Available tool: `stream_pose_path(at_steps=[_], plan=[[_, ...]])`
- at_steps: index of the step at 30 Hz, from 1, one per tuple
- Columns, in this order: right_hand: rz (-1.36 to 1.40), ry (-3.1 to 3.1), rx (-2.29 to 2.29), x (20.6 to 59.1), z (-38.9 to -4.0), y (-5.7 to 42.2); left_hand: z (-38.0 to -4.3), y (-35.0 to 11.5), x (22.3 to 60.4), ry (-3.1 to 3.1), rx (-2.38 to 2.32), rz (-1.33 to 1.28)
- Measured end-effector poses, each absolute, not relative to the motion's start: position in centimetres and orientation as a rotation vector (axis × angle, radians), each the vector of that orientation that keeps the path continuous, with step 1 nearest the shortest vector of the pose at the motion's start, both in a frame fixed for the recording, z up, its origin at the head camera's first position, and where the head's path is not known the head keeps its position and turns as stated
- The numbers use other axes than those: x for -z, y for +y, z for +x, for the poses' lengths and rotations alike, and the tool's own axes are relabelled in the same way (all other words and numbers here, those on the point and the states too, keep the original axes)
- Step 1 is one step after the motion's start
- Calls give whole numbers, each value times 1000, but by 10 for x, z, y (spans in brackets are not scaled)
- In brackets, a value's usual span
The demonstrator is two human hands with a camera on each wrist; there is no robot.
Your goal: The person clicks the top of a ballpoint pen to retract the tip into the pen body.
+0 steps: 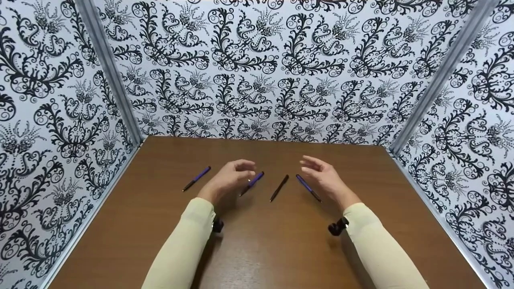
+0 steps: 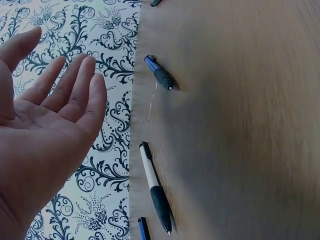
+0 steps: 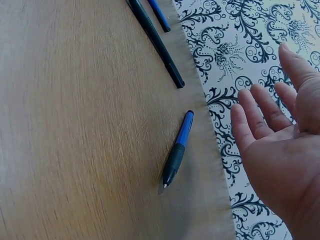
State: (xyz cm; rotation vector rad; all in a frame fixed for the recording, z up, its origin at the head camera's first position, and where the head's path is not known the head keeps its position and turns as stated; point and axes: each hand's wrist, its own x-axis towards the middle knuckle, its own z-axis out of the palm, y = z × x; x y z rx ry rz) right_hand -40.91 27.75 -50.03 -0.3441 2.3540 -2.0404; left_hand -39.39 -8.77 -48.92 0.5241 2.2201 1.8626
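Hovering loose-fingered are the left hand (image 1: 229,179) and right hand (image 1: 326,180), a blue pen (image 2: 144,229) cut off in left-wrist view.

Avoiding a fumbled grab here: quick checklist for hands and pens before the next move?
1. Left hand empty: ok, palm bare, fingers relaxed.
2. Right hand empty: ok, also relaxed.
3. Pens apart: ok, black pen and three blue pens lie separately on the table.
4. Pens slanted alike: not ok, the rightmost blue pen leans opposite to the rest.
5. Ink left in pens: cannot tell.
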Motion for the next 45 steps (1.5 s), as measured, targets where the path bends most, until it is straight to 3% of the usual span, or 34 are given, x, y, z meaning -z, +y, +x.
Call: stream_pose_path(at_steps=[45], plan=[[-352, 2338, 2073, 509, -411, 247, -392, -111, 487, 2322, -1819, 536]])
